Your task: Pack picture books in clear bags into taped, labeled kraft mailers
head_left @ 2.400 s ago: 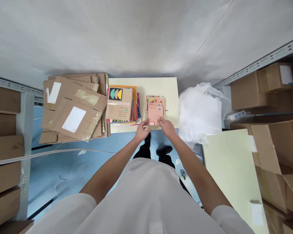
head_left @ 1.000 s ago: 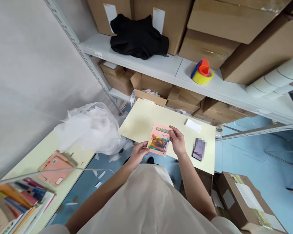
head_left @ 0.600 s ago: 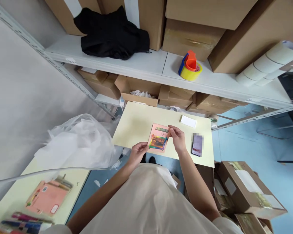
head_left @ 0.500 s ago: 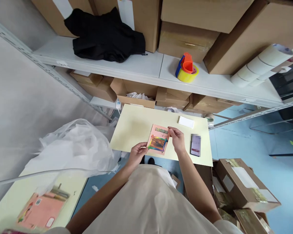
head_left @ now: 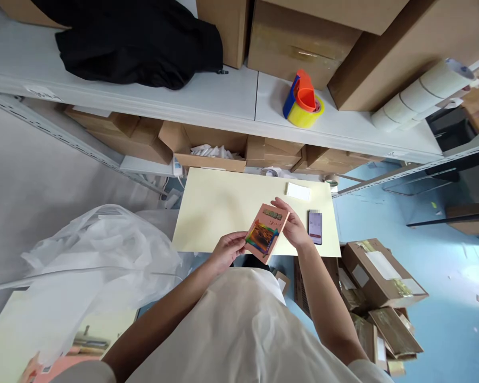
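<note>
- Nearest, below the hands: front of a white shirt (head_left: 239, 324).
- Pinches the left edge of a pink book (head_left: 264, 234) between thumb and fingers of the left hand (head_left: 227, 252).
- Touches its upper right side with the right hand (head_left: 296, 230), fingers partly hidden; cannot tell whether clasped or loose.
- Holds the book tilted, picture cover up, above the near edge of a pale table (head_left: 215, 207).
- Left of the table: a bulging, translucent plastic bag (head_left: 104, 250).
- To the right: cardboard boxes (head_left: 377, 271) heaped on a blue floor (head_left: 443, 330).
- On the table, right of the book: a lit phone (head_left: 315, 230), with a white rectangular item (head_left: 298, 191) behind.
- Beyond: an open carton (head_left: 211, 162) beneath a grey shelf (head_left: 239, 101).
- On that shelf: a tape dispenser (head_left: 303, 103) and a black garment (head_left: 143, 48).
</note>
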The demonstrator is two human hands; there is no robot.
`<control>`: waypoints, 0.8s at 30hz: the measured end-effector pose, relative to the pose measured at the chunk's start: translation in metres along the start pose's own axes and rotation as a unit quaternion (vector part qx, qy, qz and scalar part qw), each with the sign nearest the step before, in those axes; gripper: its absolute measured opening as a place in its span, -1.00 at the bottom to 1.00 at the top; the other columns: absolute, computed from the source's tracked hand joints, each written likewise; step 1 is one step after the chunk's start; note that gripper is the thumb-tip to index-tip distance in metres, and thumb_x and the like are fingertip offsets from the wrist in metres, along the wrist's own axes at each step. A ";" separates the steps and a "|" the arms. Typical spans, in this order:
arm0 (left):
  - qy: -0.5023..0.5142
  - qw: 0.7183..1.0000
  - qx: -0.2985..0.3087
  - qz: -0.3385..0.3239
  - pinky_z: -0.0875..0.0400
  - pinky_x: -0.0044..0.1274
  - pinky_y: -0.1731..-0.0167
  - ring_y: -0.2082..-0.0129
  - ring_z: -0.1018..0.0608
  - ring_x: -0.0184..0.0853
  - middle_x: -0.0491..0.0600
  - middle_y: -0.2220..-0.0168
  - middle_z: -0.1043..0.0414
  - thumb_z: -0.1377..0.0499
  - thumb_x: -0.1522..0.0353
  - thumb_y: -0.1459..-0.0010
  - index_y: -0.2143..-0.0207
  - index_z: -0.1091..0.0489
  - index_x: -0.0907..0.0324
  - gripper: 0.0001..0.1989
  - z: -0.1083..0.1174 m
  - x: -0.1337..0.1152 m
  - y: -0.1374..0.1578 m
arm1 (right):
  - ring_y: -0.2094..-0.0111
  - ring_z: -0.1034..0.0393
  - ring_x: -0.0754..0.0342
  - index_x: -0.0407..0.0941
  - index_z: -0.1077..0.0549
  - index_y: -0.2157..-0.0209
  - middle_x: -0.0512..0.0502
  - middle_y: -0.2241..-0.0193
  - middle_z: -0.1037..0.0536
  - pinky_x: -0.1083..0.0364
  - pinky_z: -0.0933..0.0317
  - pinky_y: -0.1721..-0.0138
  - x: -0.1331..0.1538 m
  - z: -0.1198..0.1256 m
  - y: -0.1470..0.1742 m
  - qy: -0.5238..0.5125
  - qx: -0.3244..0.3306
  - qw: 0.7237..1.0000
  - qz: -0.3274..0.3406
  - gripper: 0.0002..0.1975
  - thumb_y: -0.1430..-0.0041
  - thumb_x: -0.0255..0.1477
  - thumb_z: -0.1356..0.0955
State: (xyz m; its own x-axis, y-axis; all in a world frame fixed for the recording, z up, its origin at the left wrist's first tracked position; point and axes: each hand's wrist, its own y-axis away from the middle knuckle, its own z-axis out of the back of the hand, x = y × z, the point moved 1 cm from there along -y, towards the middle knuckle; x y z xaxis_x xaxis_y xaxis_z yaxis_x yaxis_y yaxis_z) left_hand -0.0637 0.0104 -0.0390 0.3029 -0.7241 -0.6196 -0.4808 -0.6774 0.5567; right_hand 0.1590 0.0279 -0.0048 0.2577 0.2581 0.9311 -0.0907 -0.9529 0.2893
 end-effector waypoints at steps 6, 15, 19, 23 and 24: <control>-0.054 0.997 0.054 0.005 -0.37 -0.39 0.14 0.17 -0.56 -0.18 0.06 0.19 -0.56 -0.34 0.12 0.10 0.17 -0.54 0.15 -0.55 -0.016 -0.010 0.003 | 0.13 -0.46 -0.06 0.02 -0.50 0.21 -0.09 0.09 -0.52 -0.07 -0.34 0.13 0.009 -0.002 -0.010 -0.039 0.098 0.994 -0.030 -0.55 0.17 -0.13 -0.52; -0.193 0.966 -0.015 -0.173 -0.41 -0.39 0.11 0.14 -0.55 -0.17 0.11 0.15 -0.54 -0.23 -0.03 0.02 0.18 -0.49 0.17 -0.49 -0.020 -0.023 0.014 | 0.32 -0.43 0.10 -0.08 -0.55 0.27 -0.05 0.31 -0.58 0.03 -0.39 0.25 0.038 0.011 -0.023 0.052 0.090 0.994 -0.023 -0.64 0.10 -0.18 -0.48; -0.245 0.944 -0.078 -0.207 -0.47 -0.41 0.22 0.34 -0.59 -0.24 0.04 0.30 -0.57 -0.25 0.08 0.00 0.28 -0.52 0.19 -0.62 -0.028 -0.023 0.013 | 0.36 -0.44 0.10 -0.08 -0.54 0.22 -0.05 0.34 -0.58 0.04 -0.39 0.30 0.043 0.009 -0.024 0.063 0.027 0.998 -0.011 -0.60 0.14 -0.20 -0.50; -0.226 0.954 -0.059 -0.186 -0.49 -0.37 0.21 0.31 -0.60 -0.21 0.03 0.28 -0.59 -0.23 0.07 -0.01 0.25 -0.54 0.18 -0.61 -0.041 -0.022 0.017 | 0.37 -0.46 0.08 -0.08 -0.51 0.22 -0.05 0.40 -0.59 0.04 -0.37 0.30 0.039 0.008 -0.021 0.013 -0.023 1.000 0.005 -0.58 0.14 -0.19 -0.50; -0.223 0.956 -0.051 -0.183 -0.49 -0.36 0.18 0.28 -0.60 -0.20 0.03 0.26 -0.59 -0.23 0.07 -0.02 0.25 -0.54 0.18 -0.61 -0.044 -0.022 0.018 | 0.39 -0.45 0.09 -0.10 -0.51 0.24 -0.05 0.41 -0.59 0.05 -0.37 0.30 0.039 0.009 -0.020 0.004 -0.025 1.000 0.007 -0.59 0.13 -0.17 -0.49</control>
State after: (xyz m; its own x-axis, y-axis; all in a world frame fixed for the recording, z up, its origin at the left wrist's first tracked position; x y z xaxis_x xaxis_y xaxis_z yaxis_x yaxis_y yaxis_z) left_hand -0.0424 0.0084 0.0088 0.0426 -0.3252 -0.9447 -0.3196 -0.9003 0.2955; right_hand 0.1794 0.0555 0.0238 0.2482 0.2470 0.9367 -0.1420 -0.9472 0.2874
